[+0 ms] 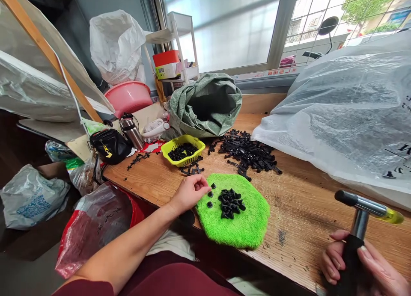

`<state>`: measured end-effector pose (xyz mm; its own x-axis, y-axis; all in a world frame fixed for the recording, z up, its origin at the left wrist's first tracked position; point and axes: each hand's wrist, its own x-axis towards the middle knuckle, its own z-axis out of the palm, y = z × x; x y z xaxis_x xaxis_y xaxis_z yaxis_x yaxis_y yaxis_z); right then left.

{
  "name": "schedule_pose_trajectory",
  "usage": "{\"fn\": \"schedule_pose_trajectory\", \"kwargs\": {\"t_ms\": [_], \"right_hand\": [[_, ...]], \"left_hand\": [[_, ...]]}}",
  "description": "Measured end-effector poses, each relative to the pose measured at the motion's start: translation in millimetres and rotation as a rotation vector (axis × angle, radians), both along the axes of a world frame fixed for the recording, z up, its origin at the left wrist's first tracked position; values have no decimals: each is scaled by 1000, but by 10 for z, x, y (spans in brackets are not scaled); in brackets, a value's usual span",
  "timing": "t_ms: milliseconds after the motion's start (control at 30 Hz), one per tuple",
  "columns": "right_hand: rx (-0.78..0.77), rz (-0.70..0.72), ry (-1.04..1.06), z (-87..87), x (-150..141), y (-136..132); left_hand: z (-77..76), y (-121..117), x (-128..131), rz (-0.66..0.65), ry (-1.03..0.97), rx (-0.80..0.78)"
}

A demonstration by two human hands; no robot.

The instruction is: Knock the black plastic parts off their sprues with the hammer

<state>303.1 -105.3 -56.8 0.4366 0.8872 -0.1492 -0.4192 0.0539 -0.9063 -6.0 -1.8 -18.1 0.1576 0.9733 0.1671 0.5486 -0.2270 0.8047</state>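
Our left hand (189,194) loosely curled, no held piece showing; fingertips just beside small black studs (209,193) on green pad (248,225); studs lie rightward, nearer this hand; our right hand (351,261) closed round hammer (358,224), well right of pad;

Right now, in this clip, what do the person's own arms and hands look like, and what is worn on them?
The left hand and right hand are bare: no glove, ring or watch shows on either. The left forearm is bare too, up to a dark maroon sleeve at the bottom edge of the view. The right arm is out of view.
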Motion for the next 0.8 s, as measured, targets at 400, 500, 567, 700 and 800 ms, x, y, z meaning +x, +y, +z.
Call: {"fn": "schedule_pose_trajectory", "kwargs": {"t_ms": [400,500,567,700,800], "right_hand": [[-46,4,20,81,-10,-19],[-40,-1,23,82,-10,-16],[-20,0,24,62,-6,-15],[19,15,19,-9,18,-6],[22,17,13,-64,43,8]], "left_hand": [[290,271,384,-146,409,211],[293,339,363,-82,402,245],[310,392,268,-9,345,282],[351,466,-89,246,335,247],[324,432,-309,382,572,142]]}}
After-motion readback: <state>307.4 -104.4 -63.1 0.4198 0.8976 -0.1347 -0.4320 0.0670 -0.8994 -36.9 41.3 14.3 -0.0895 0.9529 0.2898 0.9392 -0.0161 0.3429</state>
